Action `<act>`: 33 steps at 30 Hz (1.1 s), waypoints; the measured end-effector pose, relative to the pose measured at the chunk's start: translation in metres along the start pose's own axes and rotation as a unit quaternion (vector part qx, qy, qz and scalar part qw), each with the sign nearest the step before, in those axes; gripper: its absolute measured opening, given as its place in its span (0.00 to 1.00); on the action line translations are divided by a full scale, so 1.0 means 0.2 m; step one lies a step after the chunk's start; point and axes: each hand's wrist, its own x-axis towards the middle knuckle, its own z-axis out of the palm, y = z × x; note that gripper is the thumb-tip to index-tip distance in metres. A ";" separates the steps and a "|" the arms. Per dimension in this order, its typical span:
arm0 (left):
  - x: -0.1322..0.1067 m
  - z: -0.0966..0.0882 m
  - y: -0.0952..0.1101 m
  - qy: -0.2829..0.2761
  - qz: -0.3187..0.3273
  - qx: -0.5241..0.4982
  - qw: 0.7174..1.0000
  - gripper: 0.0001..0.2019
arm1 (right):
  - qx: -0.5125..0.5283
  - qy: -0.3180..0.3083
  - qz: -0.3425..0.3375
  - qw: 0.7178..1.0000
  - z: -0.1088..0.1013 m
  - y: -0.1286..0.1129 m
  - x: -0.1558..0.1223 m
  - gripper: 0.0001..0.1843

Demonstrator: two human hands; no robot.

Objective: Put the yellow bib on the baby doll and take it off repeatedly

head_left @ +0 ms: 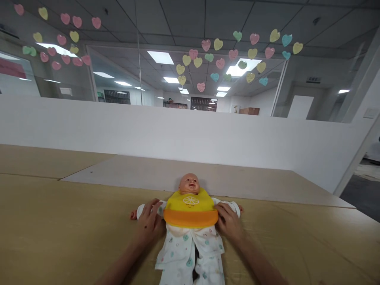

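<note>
Baby doll (190,209) lies between the hands (150,223) (229,223), seemingly touching.

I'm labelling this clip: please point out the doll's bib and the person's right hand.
Doll's bib (190,208), head view, on its yellow front panel.
Person's right hand (229,223), head view, on the back of the hand.

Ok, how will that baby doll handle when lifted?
The baby doll probably feels light, looking like hollow vinyl. It may flop inside the loose cloth outfit. The rubbery bib will likely bend.
</note>
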 end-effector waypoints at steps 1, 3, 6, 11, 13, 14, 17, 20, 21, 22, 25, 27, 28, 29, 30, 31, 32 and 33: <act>-0.01 0.00 -0.02 0.000 -0.033 0.007 0.999 0.19 | -0.014 0.014 0.012 1.000 0.01 0.01 -0.01 0.23; -0.02 0.01 -0.06 -0.017 -0.094 0.005 0.995 0.18 | -0.035 0.039 0.050 0.997 0.03 0.03 -0.03 0.20; -0.05 0.03 -0.11 -0.066 -0.167 -0.028 0.983 0.13 | -0.043 0.062 0.104 0.992 0.05 0.07 -0.05 0.14; -0.04 0.02 -0.13 -0.114 -0.191 -0.028 0.974 0.11 | -0.053 0.054 0.119 0.990 0.05 0.09 -0.07 0.05; -0.02 0.01 -0.11 -0.142 -0.190 -0.006 0.971 0.11 | -0.061 0.043 0.108 0.991 0.05 0.08 -0.06 0.05; -0.01 0.00 -0.10 -0.155 -0.190 0.005 0.969 0.11 | -0.065 0.037 0.105 0.992 0.05 0.08 -0.06 0.06; 0.01 0.00 -0.09 -0.185 -0.197 0.028 0.962 0.12 | -0.076 0.028 0.115 0.990 0.05 0.07 -0.06 0.08; 0.02 0.00 -0.09 -0.191 -0.212 0.040 0.958 0.13 | -0.086 0.030 0.133 0.987 0.06 0.08 -0.06 0.08; 0.02 0.01 -0.09 -0.186 -0.217 0.044 0.957 0.13 | -0.090 0.032 0.137 0.986 0.05 0.09 -0.06 0.08; 0.02 0.02 -0.10 -0.181 -0.219 0.048 0.957 0.13 | -0.095 0.034 0.138 0.985 0.05 0.10 -0.06 0.08; 0.00 0.04 -0.12 -0.165 -0.227 0.059 0.958 0.13 | -0.112 0.043 0.144 0.982 0.04 0.14 -0.07 0.09; -0.01 0.05 -0.13 -0.158 -0.222 0.056 0.960 0.13 | -0.116 0.055 0.151 0.980 0.03 0.15 -0.07 0.08; -0.01 0.05 -0.13 -0.154 -0.219 0.050 0.962 0.13 | -0.117 0.059 0.152 0.980 0.03 0.15 -0.07 0.08; -0.02 0.05 -0.13 -0.149 -0.216 0.044 0.964 0.13 | -0.117 0.062 0.151 0.980 0.03 0.15 -0.07 0.08; -0.02 0.04 -0.13 -0.144 -0.214 0.037 0.966 0.12 | -0.118 0.063 0.150 0.980 0.03 0.14 -0.07 0.08; -0.03 0.04 -0.13 -0.139 -0.213 0.030 0.967 0.12 | -0.117 0.061 0.148 0.980 0.02 0.13 -0.07 0.09; -0.03 0.03 -0.12 -0.134 -0.214 0.025 0.967 0.12 | -0.116 0.059 0.148 0.980 0.02 0.13 -0.07 0.09; -0.03 0.03 -0.12 -0.132 -0.215 0.022 0.967 0.12 | -0.112 0.057 0.149 0.981 0.02 0.12 -0.07 0.08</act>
